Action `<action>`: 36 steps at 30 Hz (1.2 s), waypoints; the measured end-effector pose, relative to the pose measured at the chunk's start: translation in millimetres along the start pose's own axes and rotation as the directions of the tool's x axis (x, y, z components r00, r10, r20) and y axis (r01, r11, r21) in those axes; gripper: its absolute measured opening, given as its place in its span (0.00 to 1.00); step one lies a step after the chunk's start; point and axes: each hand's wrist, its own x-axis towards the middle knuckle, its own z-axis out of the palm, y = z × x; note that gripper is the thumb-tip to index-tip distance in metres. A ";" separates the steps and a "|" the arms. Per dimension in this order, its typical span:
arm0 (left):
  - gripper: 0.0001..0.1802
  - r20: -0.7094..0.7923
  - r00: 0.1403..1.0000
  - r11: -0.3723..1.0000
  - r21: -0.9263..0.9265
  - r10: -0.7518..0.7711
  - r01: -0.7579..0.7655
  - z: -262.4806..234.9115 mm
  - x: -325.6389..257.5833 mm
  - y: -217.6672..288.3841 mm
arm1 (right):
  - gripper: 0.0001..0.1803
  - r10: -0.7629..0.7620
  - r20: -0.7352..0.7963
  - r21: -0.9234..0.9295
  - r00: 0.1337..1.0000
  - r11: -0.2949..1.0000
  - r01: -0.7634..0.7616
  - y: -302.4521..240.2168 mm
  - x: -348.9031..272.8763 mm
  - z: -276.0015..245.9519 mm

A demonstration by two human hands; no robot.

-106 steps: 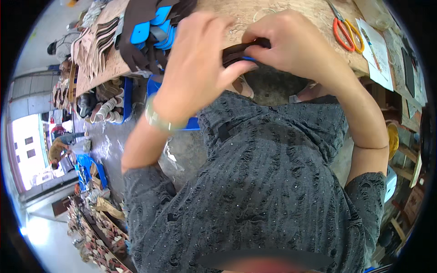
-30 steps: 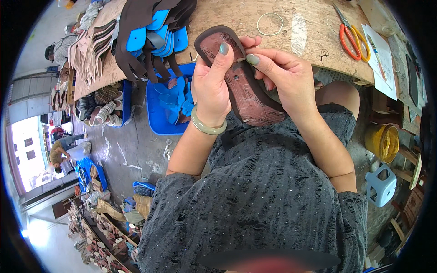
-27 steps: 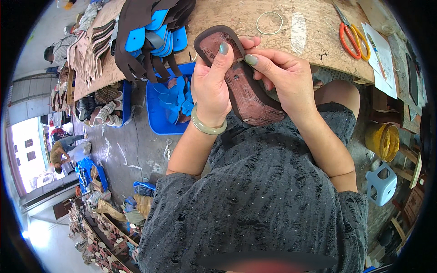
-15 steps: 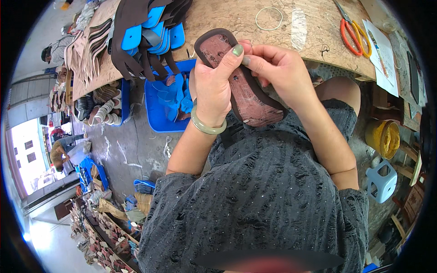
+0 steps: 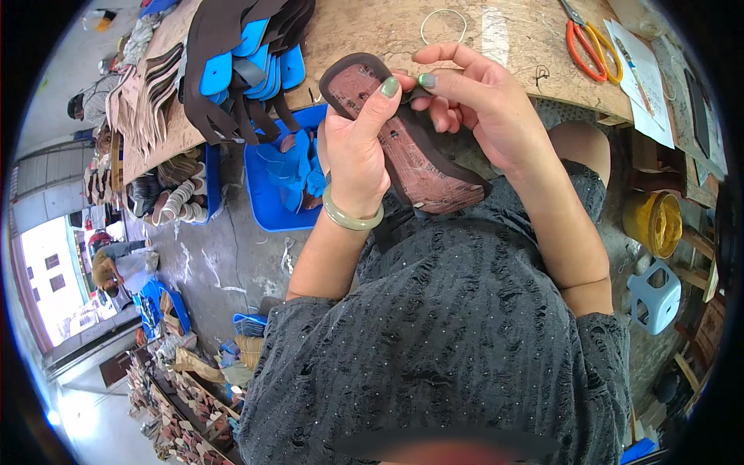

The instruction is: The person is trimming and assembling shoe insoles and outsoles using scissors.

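My left hand (image 5: pixel 358 151) is wrapped round a shoe insole (image 5: pixel 435 180) held up in front of my lap. Its underside faces me, reddish-brown with small dark marks, and a dark brown edging is folded over the rim. The left thumb presses on this face near the upper right rim. Close beside that thumb, my right hand (image 5: pixel 488 101) pinches a bit of the dark edging between thumb and index finger, lifted slightly off the rim. Its other fingers are loosely curled. A pale bangle (image 5: pixel 350 221) circles my left wrist.
On the wooden bench (image 5: pixel 364 23) lie dark brown strips with blue pieces (image 5: pixel 252 66), beige layered pieces (image 5: pixel 143 108), a loose ring (image 5: pixel 443 27) and orange-and-yellow-handled scissors (image 5: pixel 589 50). Below stands a blue bin (image 5: pixel 271 217) of blue pieces. A grey stool (image 5: pixel 655 298) stands to the right.
My right hand has drawn slightly back and its fingers have spread more, with the edging now lifted at the pinch. The insole has shifted a little to the left.
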 end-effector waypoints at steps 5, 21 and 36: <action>0.08 -0.095 0.983 0.974 0.180 0.157 -0.138 5.5 -1.0 3.9 | 0.14 -0.327 -0.154 -0.662 0.932 0.734 0.149 -18.2 6.2 -55.5; 0.10 -0.068 0.969 0.970 0.068 0.239 -0.235 -0.4 1.6 15.8 | 0.29 -0.221 -0.418 -0.899 0.881 0.244 -0.365 -107.1 22.4 -247.8; 0.12 0.440 0.518 0.167 0.623 0.733 -0.764 -13.4 -18.8 23.5 | 0.64 0.144 0.143 -0.248 0.979 0.963 -0.106 21.7 -106.3 -8.6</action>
